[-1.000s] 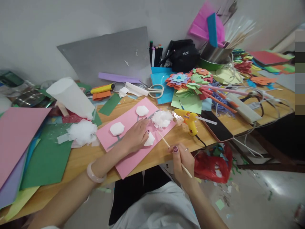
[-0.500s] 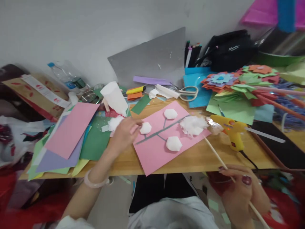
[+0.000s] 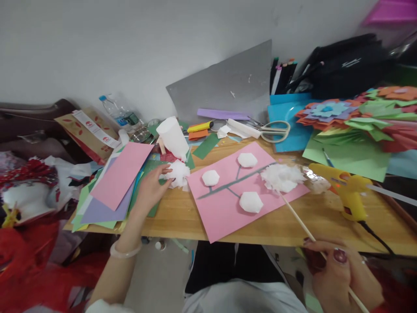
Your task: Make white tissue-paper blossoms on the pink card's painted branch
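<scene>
My left hand (image 3: 153, 183) is at a small heap of white tissue paper (image 3: 177, 171) left of the pink card, thumb and fingertips curled onto its near edge. In my right hand (image 3: 345, 271) is a thin wooden stick (image 3: 301, 221), whose far end meets a ruffled white paper flower (image 3: 283, 177) on the card's right side. The pink card (image 3: 211, 217) bears a drawn grey-green branch (image 3: 224, 186). White rounded paper buds (image 3: 251, 202) sit at its twigs.
A yellow hot glue gun (image 3: 350, 191) stands at the right with its cord over the table edge. Coloured paper sheets (image 3: 122, 174) are stacked left. Scissors (image 3: 276, 131), a white paper roll (image 3: 173, 138), a box cutter (image 3: 200, 127) and paper flowers (image 3: 329, 112) lie along the back.
My left hand has moved left from the bud on the pink card to the white tissue paper. My right hand still holds the stick against the flower. The view has turned slightly left.
</scene>
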Motion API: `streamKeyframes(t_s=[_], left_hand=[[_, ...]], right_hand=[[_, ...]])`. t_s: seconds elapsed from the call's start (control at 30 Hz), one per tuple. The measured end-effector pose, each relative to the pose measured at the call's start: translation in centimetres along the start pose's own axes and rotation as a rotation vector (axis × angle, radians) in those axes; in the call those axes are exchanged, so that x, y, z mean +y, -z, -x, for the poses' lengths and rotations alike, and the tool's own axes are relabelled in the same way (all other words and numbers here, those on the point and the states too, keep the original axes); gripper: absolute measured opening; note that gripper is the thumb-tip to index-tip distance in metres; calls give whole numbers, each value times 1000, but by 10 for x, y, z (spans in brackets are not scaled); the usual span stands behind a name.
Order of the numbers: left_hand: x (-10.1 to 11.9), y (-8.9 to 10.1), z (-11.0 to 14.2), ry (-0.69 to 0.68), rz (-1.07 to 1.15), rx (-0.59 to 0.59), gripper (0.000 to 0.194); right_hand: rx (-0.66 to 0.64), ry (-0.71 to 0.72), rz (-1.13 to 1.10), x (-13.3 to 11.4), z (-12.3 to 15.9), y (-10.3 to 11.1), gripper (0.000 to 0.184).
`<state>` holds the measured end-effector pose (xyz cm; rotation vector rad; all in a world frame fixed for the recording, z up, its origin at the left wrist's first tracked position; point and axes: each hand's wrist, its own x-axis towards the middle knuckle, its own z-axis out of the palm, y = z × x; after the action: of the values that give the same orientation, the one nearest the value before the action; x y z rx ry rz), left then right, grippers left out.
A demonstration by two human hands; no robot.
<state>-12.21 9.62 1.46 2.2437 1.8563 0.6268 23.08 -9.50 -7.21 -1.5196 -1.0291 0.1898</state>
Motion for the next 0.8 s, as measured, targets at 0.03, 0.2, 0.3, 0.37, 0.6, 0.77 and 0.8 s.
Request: streamKeyframes(t_s=[0.03,0.2,0.3,0.37,0.6,0.77,0.8], left_hand=[[1,-5,-1,-16,-15,-3,39],[3,-15,-8,-1,-14,26,40],[2,-9,-10,88,144,95,41],[3,-2,-10,135,279,158,42],[62,7,-2,115,678,-35,47],[142,-29,6,-88,752,-432,32],[157,-40,7,-142,755,-483,30]], right_hand=[[-3,1,-2,-1,0,0,38],[27,4,-51,-8,-3,4,37],[19,-15,-48,-9,-2,8,36],[9,-25,-59,-8,-1,9,36],[44,86,-86,-5,-4,2,35],[41,131,-67,-5,-7,8,34],[66,103,-79,-6,-7,10,34]])
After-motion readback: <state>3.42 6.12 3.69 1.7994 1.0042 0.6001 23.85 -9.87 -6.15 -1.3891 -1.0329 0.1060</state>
